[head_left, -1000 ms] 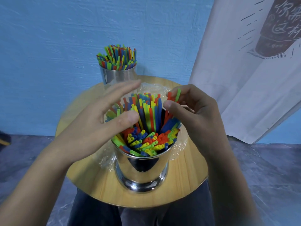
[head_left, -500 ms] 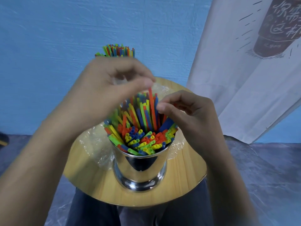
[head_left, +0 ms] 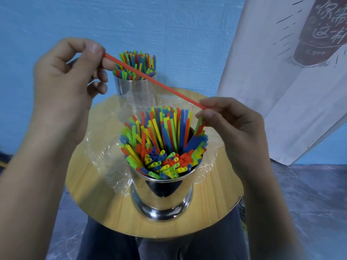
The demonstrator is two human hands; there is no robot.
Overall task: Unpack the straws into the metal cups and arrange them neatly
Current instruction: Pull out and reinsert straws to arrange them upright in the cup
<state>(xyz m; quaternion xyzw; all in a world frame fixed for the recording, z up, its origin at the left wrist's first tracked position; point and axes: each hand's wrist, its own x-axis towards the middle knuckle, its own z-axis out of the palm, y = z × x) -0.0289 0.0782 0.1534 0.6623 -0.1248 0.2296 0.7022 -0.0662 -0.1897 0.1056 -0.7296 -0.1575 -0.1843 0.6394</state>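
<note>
1. Both hands are raised over the counter. The left hand (head_left: 63, 79) pinches the upper end of a red straw (head_left: 154, 81) between thumb and forefinger, and the right hand (head_left: 232, 124), fingers curled, pinches its lower end.
2. A round wooden counter (head_left: 216, 199) carries everything, in front of a blue wall (head_left: 56, 19).
3. A crumpled clear plastic wrapper (head_left: 105, 158) lies on it around the near cup.
4. The near metal cup (head_left: 163, 199) stands upright at the front, packed with coloured straws (head_left: 163, 143) that splay unevenly.
5. The far metal cup (head_left: 135, 89) stands behind it at the rear edge, also full of straws.
6. The red straw slants in the air above both cups, inside neither.
</note>
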